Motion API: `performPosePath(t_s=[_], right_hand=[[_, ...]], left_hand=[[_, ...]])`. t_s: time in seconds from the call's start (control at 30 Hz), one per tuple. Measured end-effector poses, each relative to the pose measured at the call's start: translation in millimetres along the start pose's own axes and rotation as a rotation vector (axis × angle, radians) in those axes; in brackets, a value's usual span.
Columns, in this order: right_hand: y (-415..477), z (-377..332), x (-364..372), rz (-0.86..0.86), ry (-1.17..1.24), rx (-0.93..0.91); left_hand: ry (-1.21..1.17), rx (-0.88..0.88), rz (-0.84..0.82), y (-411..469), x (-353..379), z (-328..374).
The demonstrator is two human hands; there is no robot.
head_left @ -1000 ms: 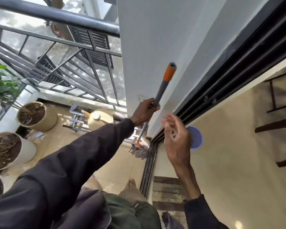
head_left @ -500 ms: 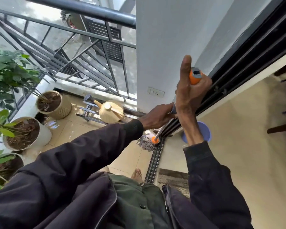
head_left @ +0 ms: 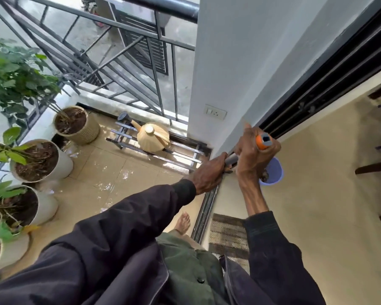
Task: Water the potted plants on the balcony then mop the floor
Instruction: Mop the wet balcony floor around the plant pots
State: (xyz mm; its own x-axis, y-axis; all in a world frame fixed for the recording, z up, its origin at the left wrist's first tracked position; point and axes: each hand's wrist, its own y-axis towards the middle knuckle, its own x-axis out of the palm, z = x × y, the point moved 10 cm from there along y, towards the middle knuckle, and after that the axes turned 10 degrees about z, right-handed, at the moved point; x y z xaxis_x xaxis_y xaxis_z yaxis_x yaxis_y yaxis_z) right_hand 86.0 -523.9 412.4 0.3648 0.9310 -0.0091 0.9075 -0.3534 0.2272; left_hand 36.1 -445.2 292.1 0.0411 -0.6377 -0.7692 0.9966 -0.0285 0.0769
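A mop handle (head_left: 264, 141) with an orange grip at its top stands near the sliding-door track. My right hand (head_left: 254, 155) is wrapped around the orange end. My left hand (head_left: 209, 172) grips the grey shaft just below. The mop head is hidden behind my hands, down by a blue bucket (head_left: 274, 172) on the indoor floor. Several potted plants stand along the balcony's left side: a ribbed beige pot (head_left: 84, 130) and white pots (head_left: 59, 164). A beige watering can (head_left: 154, 137) rests on a low metal rack (head_left: 180, 159).
The balcony tiles (head_left: 110, 179) are wet and shiny. A metal railing (head_left: 119, 69) closes off the far side. The door track (head_left: 205, 212) runs past my bare foot (head_left: 183, 223), with a striped mat (head_left: 229, 236) indoors. Dark chair legs (head_left: 376, 168) stand at the right.
My right hand, free and open a second ago, has closed over the orange top of the mop handle. The handle has shifted right toward the door track, and the view has swung left.
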Motion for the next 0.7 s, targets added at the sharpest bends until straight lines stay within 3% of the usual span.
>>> performPosePath(t_s=[0.13,0.27,0.43,0.57,0.7], right_hand=[[-15,10,-2,-0.092,0.160,0.100],[-38,15,2,-0.156,0.243,0.169],[-66,-13,27,-0.305,0.396,0.101],[-88,-37,54,-0.387,0.365,0.003],[-109,-24,64,-0.255,0.175,-0.036]], left_hand=[[-0.033,-0.103,0.037,-32,-1,-12],[0.044,-0.094,0.113,-64,-4,-25],[0.038,-0.109,0.278,-82,-37,-48],[-0.020,-0.127,0.299,-80,-61,-69],[-0.148,-0.108,0.187,-76,-48,-99]])
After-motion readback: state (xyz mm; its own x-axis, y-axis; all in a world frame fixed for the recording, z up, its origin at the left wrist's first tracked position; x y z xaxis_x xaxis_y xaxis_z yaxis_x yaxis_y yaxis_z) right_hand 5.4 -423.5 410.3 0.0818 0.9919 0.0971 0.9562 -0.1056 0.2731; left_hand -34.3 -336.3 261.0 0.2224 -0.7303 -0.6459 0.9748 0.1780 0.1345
